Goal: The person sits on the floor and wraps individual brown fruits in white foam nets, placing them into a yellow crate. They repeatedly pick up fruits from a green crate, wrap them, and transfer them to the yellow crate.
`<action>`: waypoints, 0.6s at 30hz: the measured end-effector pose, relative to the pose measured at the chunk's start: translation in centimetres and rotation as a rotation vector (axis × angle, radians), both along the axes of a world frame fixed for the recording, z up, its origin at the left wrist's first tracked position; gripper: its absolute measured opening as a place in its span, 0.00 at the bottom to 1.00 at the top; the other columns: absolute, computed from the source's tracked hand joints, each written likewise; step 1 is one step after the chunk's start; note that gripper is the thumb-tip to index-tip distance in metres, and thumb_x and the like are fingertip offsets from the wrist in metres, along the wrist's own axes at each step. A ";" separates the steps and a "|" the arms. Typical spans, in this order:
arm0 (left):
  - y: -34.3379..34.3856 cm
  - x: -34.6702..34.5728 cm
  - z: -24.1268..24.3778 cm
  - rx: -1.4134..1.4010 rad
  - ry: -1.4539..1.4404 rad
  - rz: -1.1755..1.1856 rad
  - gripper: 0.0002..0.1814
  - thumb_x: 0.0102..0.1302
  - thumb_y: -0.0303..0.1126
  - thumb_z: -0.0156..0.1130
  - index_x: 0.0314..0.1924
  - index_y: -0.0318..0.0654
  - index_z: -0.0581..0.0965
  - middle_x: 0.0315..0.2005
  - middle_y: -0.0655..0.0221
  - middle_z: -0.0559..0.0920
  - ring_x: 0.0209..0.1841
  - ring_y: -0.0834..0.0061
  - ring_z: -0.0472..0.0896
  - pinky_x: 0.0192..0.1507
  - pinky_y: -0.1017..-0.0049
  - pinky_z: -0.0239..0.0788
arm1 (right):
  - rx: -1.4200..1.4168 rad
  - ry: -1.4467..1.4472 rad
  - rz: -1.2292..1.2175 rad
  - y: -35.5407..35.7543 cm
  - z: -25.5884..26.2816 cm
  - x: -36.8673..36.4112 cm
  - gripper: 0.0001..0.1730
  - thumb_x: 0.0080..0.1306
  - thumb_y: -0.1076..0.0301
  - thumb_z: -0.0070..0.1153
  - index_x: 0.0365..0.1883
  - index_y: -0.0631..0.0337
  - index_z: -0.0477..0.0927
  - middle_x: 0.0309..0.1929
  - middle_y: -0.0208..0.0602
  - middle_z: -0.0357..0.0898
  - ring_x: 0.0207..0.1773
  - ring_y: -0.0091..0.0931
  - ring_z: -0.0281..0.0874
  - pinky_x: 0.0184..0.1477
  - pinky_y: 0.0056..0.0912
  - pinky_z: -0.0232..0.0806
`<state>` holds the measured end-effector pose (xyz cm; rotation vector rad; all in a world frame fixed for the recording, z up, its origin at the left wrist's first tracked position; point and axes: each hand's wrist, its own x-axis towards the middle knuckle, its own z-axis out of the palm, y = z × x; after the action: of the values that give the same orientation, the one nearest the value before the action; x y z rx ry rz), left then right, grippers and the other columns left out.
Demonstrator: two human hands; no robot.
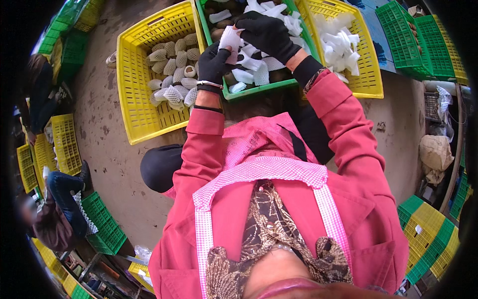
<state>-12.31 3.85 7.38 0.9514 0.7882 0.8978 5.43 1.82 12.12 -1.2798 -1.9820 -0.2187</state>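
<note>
My left hand [214, 63], in a black fingerless glove, pinches the lower part of a white foam-net sleeve [230, 40]. At the sleeve's upper edge, the fingers of my gloved right hand [268, 36] also grip it. Whether anything is inside the sleeve cannot be seen. Both hands are over a green plastic crate [257, 89], which holds loose foam sleeves [261, 76] and brown rounded produce [224, 24]. Left of it, a yellow crate [158, 131] contains many pieces wrapped in foam netting [175, 93].
On the right, a yellow crate [368, 88] holds loose white sleeves [340, 48]. Green crates [403, 41] stand farther right. A seated person [65, 198] is at the left beside a green crate [104, 224]. Another person [41, 93] is beyond, near yellow crates [65, 138].
</note>
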 end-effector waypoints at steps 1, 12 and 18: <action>-0.4 0.2 0.9 -0.047 -0.046 0.002 0.17 0.55 0.30 0.62 0.44 0.28 0.76 0.32 0.63 0.81 0.30 0.76 0.80 0.29 0.77 0.75 | 0.044 -0.056 -0.004 -0.3 0.2 0.2 0.11 0.52 0.65 0.58 0.36 0.52 0.80 0.35 0.29 0.79 0.34 0.30 0.78 0.31 0.31 0.70; -1.6 3.9 -0.2 0.269 0.025 -0.056 0.18 0.58 0.30 0.60 0.47 0.29 0.75 0.33 0.66 0.81 0.33 0.80 0.78 0.34 0.83 0.69 | -0.926 0.662 0.138 -3.1 0.2 3.6 0.14 0.52 0.61 0.64 0.31 0.61 0.79 0.25 0.30 0.78 0.27 0.16 0.74 0.27 0.18 0.64; -1.5 8.8 -2.4 -0.074 0.086 -0.436 0.19 0.66 0.44 0.49 0.40 0.34 0.75 0.33 0.57 0.81 0.29 0.66 0.81 0.30 0.72 0.74 | -0.648 1.324 0.114 -6.2 2.0 11.1 0.10 0.57 0.64 0.58 0.29 0.61 0.77 0.24 0.31 0.78 0.21 0.20 0.73 0.22 0.18 0.62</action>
<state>-3.50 2.37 4.98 1.0495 0.6461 0.4494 16.52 -4.41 14.14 -1.1401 -0.9185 1.1286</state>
